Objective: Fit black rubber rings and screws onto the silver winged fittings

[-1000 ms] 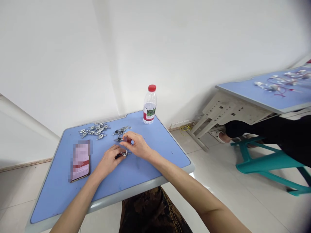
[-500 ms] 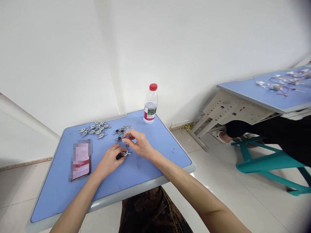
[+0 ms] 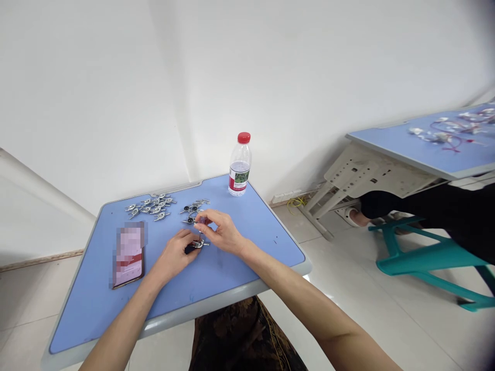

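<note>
found left hand (image 3: 178,253) resting on a blue tabletop (image 3: 96,309), thumb and fingers clamped on a small metal part (image 3: 199,243) near the middle of the surface. found right hand (image 3: 221,232) just beyond, to the right, thumb and fingertips pinched together on a slim tool (image 3: 200,236), shaft pointing down at the metal part. could not confirm contact at the tip; too small to tell. recorded a cluster of metal pieces (image 3: 157,206) toward the far left edge, and a second group with round black faces (image 3: 189,220) just beyond the right fingertips. logged a phone (image 3: 131,265) lying flat, left of the left hand, screen partly obscured. noted a red-capped bottle (image 3: 238,178), upright, part filled, at the far right corner. sighted, farther right, a second table (image 3: 386,139) bearing blurred wires (image 3: 444,136), plus a teal stool (image 3: 421,264) under a person in dark trousers (image 3: 444,211).
</note>
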The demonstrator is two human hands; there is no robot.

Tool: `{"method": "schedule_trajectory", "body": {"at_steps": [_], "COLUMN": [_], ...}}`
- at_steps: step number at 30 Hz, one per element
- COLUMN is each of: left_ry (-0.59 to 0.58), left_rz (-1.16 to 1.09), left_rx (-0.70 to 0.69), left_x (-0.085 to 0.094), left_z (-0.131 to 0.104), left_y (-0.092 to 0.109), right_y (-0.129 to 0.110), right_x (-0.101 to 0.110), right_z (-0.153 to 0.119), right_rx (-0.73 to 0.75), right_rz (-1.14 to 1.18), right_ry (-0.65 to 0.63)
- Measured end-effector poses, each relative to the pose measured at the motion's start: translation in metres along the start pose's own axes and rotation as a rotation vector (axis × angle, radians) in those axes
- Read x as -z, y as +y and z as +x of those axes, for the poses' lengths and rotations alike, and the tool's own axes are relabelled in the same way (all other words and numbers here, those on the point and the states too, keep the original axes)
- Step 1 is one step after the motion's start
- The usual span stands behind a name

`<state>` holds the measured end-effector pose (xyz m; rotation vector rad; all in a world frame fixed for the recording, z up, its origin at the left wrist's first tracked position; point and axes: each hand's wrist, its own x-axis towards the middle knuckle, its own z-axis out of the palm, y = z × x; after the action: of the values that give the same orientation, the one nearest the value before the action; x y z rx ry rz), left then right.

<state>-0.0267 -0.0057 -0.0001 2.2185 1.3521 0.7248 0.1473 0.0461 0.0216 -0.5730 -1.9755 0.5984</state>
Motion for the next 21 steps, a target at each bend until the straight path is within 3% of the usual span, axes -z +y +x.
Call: {"method": "schedule_trajectory", "body": {"at_steps": [21], "left_ry": [0.000], "left_rz": [0.009], "left_rx": [-0.005], "left_x": [-0.0004], "left_z": [0.0004], "left_y": [-0.0026], "right_y": [-0.0003], "right_x": [0.0017], "right_z": [0.0007], "right_rx": [-0.001], "right_rz": [-0.090], "right_ry": [-0.080]}}
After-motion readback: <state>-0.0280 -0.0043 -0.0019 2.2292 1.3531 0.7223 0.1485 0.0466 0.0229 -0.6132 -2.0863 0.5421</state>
